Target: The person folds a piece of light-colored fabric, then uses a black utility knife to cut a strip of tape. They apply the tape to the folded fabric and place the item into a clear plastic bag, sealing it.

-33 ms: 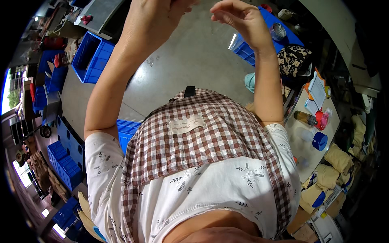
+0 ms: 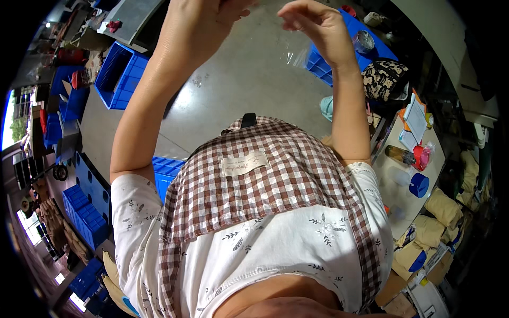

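Note:
My left hand (image 2: 204, 18) is raised at the top of the view, partly cut off by the upper edge. Its fingertips curl inward, and whatever they hold is hidden. To the right, my right hand (image 2: 321, 26) is raised too, its thumb and fingers bent close together toward the left hand. I cannot make out anything between them. A gap separates the two hands. Just below the right fingers shows a blurred, clear plastic piece (image 2: 300, 56); whether it hangs from the hand or lies beyond it, I cannot tell. My checked apron (image 2: 254, 185) fills the middle.
A blue crate (image 2: 123, 74) stands on the grey floor (image 2: 238, 79) at left, another blue crate (image 2: 319, 66) beyond my right wrist. On the right, a table (image 2: 389, 153) carries a clipboard (image 2: 415, 119), a brown bottle (image 2: 398, 154) and a blue-lidded jar (image 2: 419, 185). A patterned bag (image 2: 384, 79) sits nearby.
The clear plastic near my right hand has shifted slightly and looks more blurred. Both hands have moved only a little, the fingers of the right one a touch to the right.

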The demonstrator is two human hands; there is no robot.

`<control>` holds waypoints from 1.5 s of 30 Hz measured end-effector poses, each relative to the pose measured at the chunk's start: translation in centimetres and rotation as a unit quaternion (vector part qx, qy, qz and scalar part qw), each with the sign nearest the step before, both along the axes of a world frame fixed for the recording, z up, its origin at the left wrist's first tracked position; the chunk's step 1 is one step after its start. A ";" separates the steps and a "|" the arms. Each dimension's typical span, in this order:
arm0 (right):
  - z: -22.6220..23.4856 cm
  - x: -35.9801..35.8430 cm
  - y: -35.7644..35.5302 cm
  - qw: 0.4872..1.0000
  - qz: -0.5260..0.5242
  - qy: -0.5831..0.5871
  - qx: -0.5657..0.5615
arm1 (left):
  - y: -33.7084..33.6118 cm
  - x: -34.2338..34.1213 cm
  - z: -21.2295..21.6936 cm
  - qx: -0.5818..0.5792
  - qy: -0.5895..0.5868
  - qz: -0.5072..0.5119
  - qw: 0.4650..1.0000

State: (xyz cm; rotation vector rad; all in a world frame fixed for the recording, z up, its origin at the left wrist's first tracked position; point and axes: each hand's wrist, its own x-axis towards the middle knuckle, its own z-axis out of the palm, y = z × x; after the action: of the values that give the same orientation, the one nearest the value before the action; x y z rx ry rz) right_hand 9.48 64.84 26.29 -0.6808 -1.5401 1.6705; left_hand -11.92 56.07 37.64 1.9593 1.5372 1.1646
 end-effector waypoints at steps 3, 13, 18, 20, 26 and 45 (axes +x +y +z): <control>1.6 0.0 -0.9 0.982 -0.111 -0.085 0.130 | 0.4 -0.4 0.5 -0.063 -0.051 0.020 0.997; 2.4 -0.2 -2.3 0.854 -0.301 -0.127 0.404 | 0.4 0.3 -1.8 -0.091 -0.162 0.002 0.983; 5.3 -0.4 -2.2 0.904 -0.250 -0.122 0.325 | 0.9 -0.8 -3.5 -0.122 -0.311 -0.089 0.938; 5.2 -0.8 -2.0 0.929 -0.229 -0.081 0.280 | 0.8 -0.9 -3.4 -0.120 -0.305 -0.099 0.940; 5.3 -1.4 -1.1 0.926 -0.209 -0.068 0.307 | 0.8 -1.9 -1.9 -0.140 -0.252 -0.068 0.955; 7.3 -2.3 -2.4 0.937 -0.205 -0.122 0.253 | 1.5 -1.8 -3.0 -0.179 -0.382 -0.074 0.904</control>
State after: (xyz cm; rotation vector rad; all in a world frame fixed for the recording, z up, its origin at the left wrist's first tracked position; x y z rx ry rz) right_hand 7.18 62.45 33.56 -0.8718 -1.7593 0.8543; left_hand -13.76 57.52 34.63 1.1369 1.0550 1.2588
